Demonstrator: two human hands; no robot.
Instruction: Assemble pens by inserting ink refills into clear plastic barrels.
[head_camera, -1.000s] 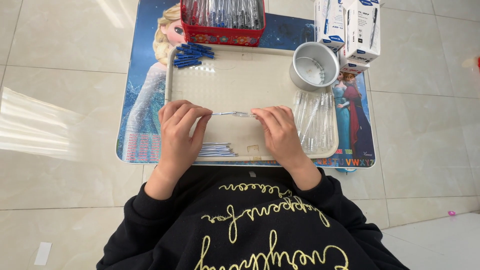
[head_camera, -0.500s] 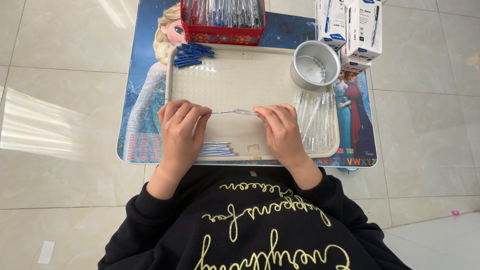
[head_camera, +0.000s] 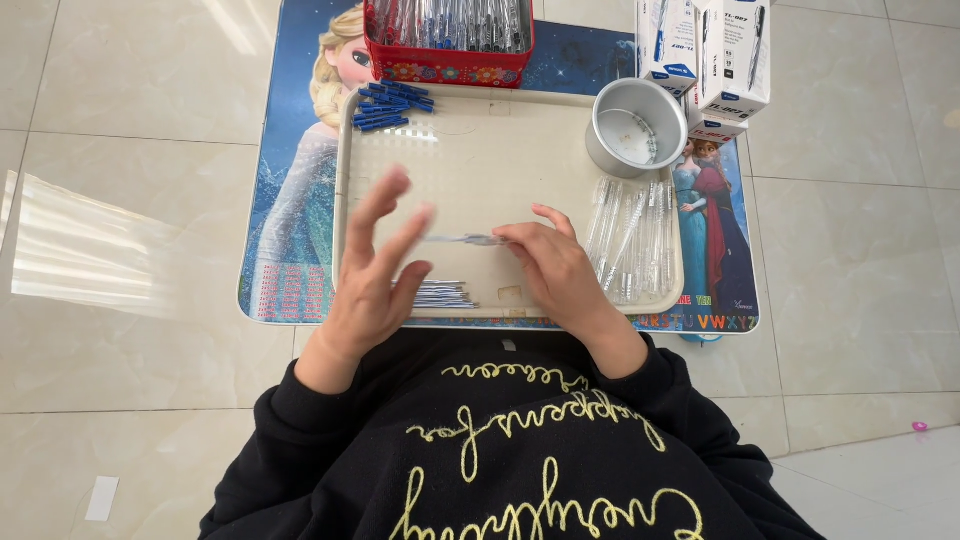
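Red basket (head_camera: 448, 62) of pens, blue caps (head_camera: 392, 104), metal bowl (head_camera: 636, 127), white boxes (head_camera: 708, 60)

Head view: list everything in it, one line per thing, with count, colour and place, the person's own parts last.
Beige rectangular plastic tray: one, on the mat, centre.
Blue cartoon-printed mat: one, under the tray, on the tiled floor.
Red patterned basket of pens: one, beyond the tray's far edge.
Blue pen caps: a small pile, tray's far left corner.
Round silver metal tin: one, tray's far right corner.
Clear pen barrels: a bunch, tray's right side.
Silver-blue refills: a small bundle, tray's near edge.
White and blue pen boxes: at least two, far right.
Thin clear pen part: one, held in the right hand's fingertips.
Left hand: open, blurred, above the tray.
Right hand: gripping the pen part.
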